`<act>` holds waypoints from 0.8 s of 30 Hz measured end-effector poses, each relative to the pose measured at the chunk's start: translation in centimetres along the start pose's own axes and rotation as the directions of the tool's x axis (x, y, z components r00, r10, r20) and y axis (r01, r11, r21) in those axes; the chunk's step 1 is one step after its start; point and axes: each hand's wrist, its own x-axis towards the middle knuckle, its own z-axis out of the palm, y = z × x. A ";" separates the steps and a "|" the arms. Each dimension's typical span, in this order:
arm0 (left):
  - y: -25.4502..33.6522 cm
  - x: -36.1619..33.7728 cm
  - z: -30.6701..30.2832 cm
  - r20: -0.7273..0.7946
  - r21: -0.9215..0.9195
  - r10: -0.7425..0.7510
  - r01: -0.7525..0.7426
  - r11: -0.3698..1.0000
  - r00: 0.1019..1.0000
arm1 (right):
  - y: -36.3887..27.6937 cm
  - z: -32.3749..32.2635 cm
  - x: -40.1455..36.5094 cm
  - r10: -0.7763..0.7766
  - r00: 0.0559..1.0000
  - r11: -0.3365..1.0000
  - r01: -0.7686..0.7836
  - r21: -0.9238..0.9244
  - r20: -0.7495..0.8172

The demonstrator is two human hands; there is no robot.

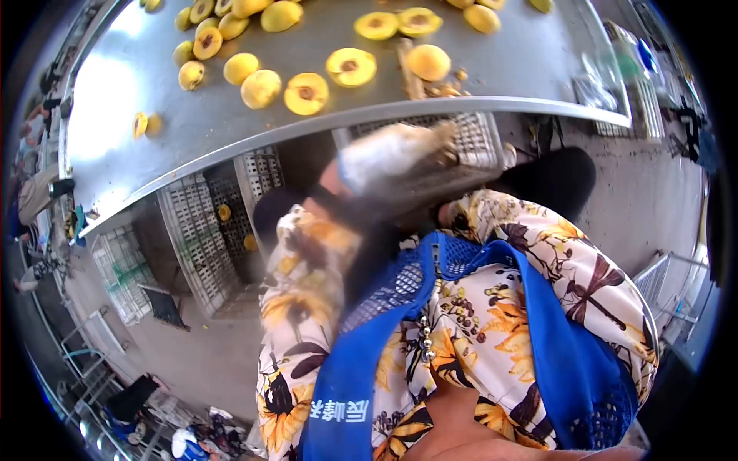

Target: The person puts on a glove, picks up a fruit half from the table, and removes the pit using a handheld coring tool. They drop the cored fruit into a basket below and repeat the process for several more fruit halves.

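Observation:
My left hand, in a white glove with soiled fingertips, is smeared by motion just below the table's near edge. It overlaps a pale plastic crate, and what it holds, if anything, I cannot make out. Only a sliver of my right hand shows at the end of the flowered sleeve; its fingers are hidden. On the metal table beyond lie halved yellow peaches, some with the brown pit or hollow facing up. A rounded peach rests against a wooden strip, beside brown pit scraps.
More peaches are heaped at the table's far left. Slatted crates stand on the floor to the left, with a few yellow pieces inside. My dark knee sits under the table edge at right. People are at the far left.

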 end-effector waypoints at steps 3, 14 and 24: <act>1.3 0.5 -0.1 -0.240 0.072 -0.295 0.320 0.945 0.925 | 1.5 0.9 1.1 -0.085 0.995 0.995 0.087 0.038 -0.049; 0.0 2.4 3.8 -0.546 0.673 -0.244 0.592 0.443 0.802 | 8.2 0.1 0.2 -0.281 0.916 0.915 0.345 0.209 -0.285; -8.1 6.3 5.4 -0.369 0.867 -0.466 0.478 0.139 0.804 | -5.5 -5.8 -17.3 -0.183 0.779 0.867 0.416 0.275 -0.600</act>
